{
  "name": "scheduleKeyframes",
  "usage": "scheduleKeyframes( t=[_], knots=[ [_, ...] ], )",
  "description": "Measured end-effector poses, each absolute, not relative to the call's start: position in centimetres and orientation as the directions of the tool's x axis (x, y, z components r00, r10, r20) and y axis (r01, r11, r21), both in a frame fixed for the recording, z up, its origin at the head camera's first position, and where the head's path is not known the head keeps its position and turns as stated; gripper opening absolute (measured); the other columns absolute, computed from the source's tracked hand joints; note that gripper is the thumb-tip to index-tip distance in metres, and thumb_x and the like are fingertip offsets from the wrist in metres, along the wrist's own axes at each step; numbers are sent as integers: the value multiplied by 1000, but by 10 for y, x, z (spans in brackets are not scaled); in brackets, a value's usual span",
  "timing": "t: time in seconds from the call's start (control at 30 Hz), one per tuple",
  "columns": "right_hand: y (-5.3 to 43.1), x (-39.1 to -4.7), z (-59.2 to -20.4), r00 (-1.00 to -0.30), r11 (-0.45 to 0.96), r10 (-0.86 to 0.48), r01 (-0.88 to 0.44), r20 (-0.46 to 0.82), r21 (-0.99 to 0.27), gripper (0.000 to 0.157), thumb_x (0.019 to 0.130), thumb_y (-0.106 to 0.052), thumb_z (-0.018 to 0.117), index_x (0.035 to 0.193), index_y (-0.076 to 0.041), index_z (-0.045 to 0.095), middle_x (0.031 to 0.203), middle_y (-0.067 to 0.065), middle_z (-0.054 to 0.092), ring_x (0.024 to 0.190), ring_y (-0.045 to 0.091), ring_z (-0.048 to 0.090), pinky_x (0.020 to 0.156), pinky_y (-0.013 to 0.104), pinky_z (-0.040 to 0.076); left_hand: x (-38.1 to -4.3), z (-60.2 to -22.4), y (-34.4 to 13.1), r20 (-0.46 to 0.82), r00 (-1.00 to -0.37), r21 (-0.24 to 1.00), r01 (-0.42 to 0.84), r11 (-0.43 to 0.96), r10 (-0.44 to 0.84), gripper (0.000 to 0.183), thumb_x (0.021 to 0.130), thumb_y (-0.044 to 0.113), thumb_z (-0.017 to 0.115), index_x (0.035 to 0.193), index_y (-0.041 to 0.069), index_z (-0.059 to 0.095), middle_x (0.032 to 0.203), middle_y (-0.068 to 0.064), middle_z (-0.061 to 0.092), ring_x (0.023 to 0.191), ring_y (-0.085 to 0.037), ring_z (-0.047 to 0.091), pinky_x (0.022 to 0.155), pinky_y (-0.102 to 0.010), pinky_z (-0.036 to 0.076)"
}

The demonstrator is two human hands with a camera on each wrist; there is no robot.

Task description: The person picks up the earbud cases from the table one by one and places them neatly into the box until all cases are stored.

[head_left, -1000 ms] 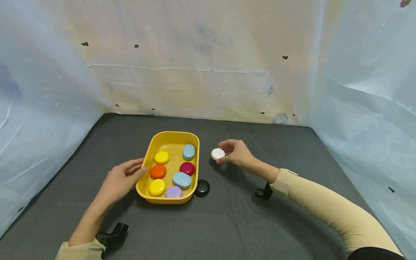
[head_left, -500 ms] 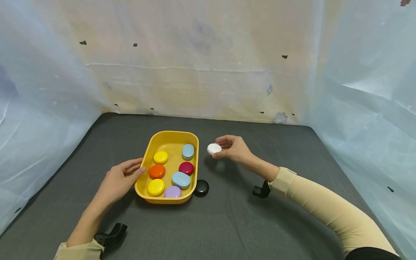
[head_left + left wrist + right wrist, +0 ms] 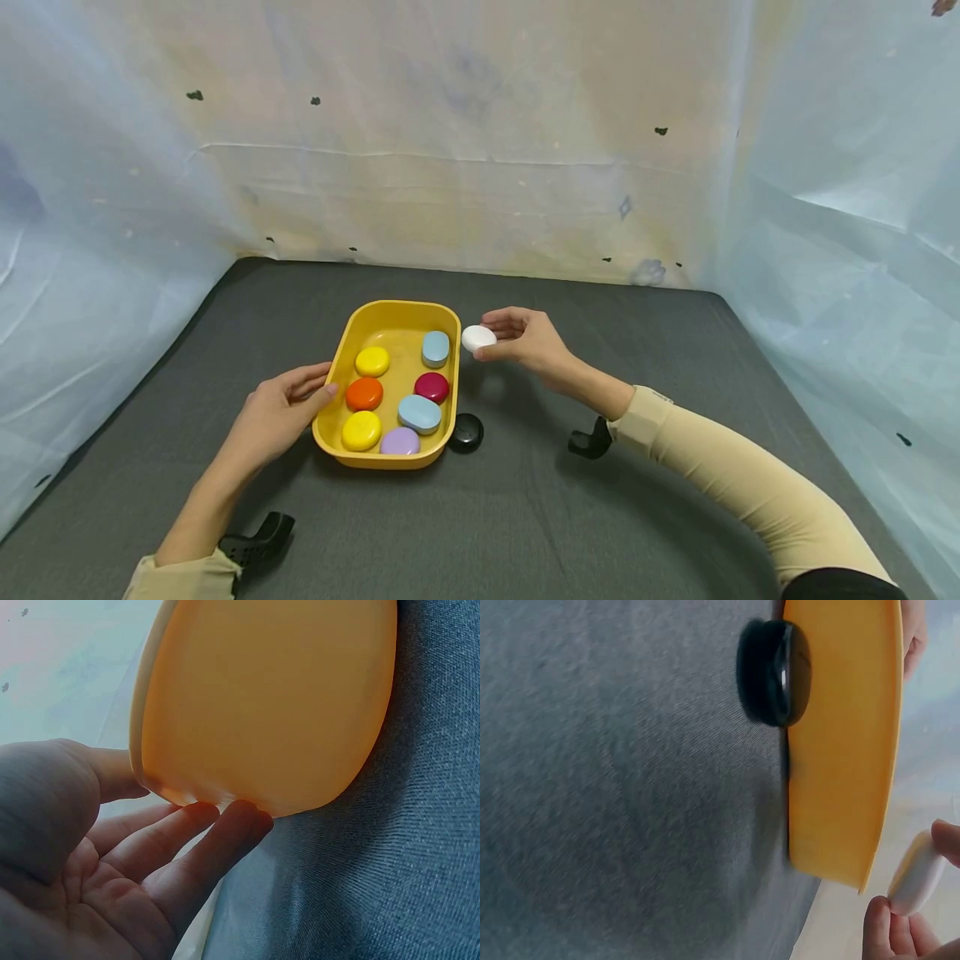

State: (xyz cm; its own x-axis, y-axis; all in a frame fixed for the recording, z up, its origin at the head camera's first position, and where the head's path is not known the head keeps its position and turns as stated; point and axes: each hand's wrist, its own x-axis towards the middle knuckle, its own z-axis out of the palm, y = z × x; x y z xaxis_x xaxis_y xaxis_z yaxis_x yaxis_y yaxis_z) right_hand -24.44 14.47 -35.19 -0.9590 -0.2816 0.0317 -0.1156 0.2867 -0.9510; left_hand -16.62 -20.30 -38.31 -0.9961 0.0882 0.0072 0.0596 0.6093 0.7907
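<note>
My left hand [image 3: 281,417] grips the left rim of a yellow tray [image 3: 397,318], thumb over the edge and fingers against the outer wall, as the left wrist view shows. Between thumb and fingers, my right hand [image 3: 534,343] pinches a smooth white disc [image 3: 478,337], raised just off the tray's right rim. Inside the tray lie two yellow discs [image 3: 362,431], an orange disc [image 3: 364,394], a dark red disc [image 3: 431,387], two light blue oval pieces [image 3: 420,414] and a lilac piece [image 3: 401,442].
A black disc [image 3: 467,432] rests on the dark grey cloth-covered table [image 3: 510,525], close against the tray's right side. Pale plastic sheeting [image 3: 480,208] walls off the back and both sides of the table.
My right hand has carried the white disc leftward and slightly away from me, up to the tray's right rim. My left hand keeps its hold on the tray.
</note>
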Motion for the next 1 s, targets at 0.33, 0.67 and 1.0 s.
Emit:
scheduleKeyframes(
  t=[0.33, 0.67, 1.0],
  knots=[
    [132, -238, -359, -935, 179, -344, -154, 85, -972, 47, 80, -7, 83, 123, -1, 65, 114, 9, 67, 102, 26, 64, 88, 34, 53, -166, -384, -203, 3, -996, 790, 57, 610, 90, 63, 100, 41, 58, 146, 1, 44, 135, -23, 55, 122, -39, 54, 93, -51, 48],
    [120, -236, -365, -901, 136, -425, -163, 91, -977, 50, 79, -6, 83, 124, 3, 63, 113, 12, 67, 103, 32, 63, 89, 36, 53, -167, -385, -204, 0, -996, 794, 56, 606, 91, 64, 99, 42, 58, 147, 2, 44, 136, -23, 55, 122, -39, 53, 93, -51, 48],
    [111, -236, -366, -881, 105, -462, -171, 104, -980, 48, 79, -2, 83, 122, 3, 63, 115, 14, 66, 105, 32, 62, 91, 34, 52, -166, -384, -205, 10, -995, 789, 71, 611, 103, 67, 99, 47, 57, 147, 2, 44, 135, -22, 55, 123, -39, 53, 93, -52, 48]
  ],
)
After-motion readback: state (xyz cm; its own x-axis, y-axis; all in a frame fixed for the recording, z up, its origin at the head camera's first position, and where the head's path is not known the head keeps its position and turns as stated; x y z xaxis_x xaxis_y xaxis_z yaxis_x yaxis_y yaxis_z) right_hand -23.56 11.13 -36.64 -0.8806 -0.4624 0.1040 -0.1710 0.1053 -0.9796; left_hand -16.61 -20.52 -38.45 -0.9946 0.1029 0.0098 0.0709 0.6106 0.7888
